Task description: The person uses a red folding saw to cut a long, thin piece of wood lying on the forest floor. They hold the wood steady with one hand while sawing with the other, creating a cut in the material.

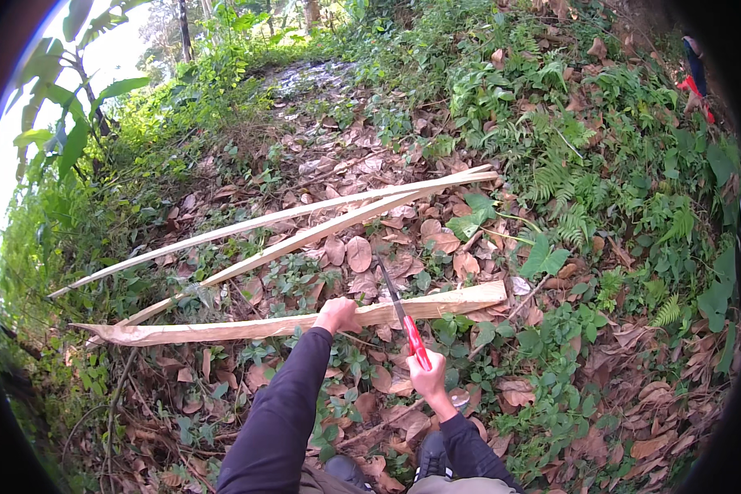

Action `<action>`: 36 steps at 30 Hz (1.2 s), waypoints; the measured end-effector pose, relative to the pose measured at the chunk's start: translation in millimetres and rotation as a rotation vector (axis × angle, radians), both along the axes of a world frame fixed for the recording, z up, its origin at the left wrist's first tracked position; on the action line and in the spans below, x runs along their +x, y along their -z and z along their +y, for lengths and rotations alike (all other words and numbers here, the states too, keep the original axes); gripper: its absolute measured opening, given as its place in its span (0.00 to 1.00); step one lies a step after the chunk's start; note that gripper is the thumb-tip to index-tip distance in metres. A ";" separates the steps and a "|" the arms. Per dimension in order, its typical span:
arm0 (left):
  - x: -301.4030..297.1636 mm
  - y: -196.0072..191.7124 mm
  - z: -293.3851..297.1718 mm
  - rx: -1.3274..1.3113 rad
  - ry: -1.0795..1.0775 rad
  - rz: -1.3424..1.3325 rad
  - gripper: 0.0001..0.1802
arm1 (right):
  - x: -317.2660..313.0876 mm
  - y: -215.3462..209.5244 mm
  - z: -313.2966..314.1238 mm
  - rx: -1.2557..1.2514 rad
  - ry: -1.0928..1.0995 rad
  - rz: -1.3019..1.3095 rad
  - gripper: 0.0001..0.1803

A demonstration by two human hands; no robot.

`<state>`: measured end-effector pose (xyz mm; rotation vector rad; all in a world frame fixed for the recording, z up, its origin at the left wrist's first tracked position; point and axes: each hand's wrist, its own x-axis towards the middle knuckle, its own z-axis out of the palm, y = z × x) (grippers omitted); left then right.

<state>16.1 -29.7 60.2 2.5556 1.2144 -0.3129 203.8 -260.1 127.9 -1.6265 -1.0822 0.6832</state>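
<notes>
A long pale split wooden slat lies across the leaf-strewn forest floor, just ahead of the person's feet. The left hand presses closed on its upper edge near the middle. The right hand is wrapped around the red handle of a dark-bladed machete, whose blade crosses the slat. Two thinner pale wooden strips lie beyond, amid green ferns.
</notes>
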 end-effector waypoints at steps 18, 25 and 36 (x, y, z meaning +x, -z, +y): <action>-1.3 -9.6 -15.0 0.139 0.045 -0.093 0.23 | 1.7 44.0 30.1 0.042 0.069 0.215 0.13; 0.4 -12.2 -9.8 0.122 -0.006 -0.046 0.22 | -2.6 32.5 13.7 -0.020 0.026 0.302 0.12; -5.4 -4.8 -9.6 0.149 -0.022 -0.025 0.22 | 0.1 -17.5 9.3 -0.034 0.023 0.707 0.13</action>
